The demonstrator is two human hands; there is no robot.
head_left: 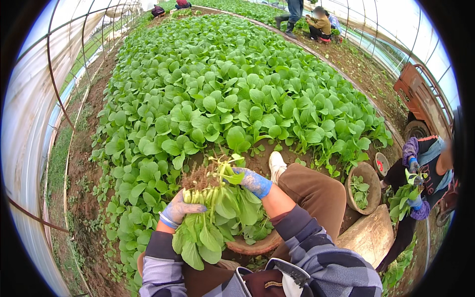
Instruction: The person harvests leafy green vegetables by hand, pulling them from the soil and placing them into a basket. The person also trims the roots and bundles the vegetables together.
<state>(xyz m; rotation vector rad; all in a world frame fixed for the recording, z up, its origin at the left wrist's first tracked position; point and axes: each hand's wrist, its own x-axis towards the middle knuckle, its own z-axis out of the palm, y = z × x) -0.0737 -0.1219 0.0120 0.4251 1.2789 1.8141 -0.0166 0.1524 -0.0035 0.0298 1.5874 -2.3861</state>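
A bunch of leafy greens (pixel 213 232) hangs roots up between my hands, its leaves drooping over a round reddish-brown basin (pixel 257 248). My left hand (pixel 180 212), in a dirt-stained glove, is closed around the pale stems on the bunch's left side. Opposite it, my blue-gloved right hand (pixel 254 183) is closed on the bunch near the root end, with its fingertips partly behind leaves and stems. Soil clings to the brown roots (pixel 196 179). More loose greens (pixel 253 233) lie in the basin under the bunch.
Growing greens (pixel 213 89) fill the bed ahead. At right, a co-worker (pixel 430 173) holds greens beside a round tub (pixel 372 174) and a tan board (pixel 366 236). An orange cart (pixel 420 96) stands behind. Other people (pixel 319 24) are farther off. Plastic sheeting (pixel 29 133) lines the left.
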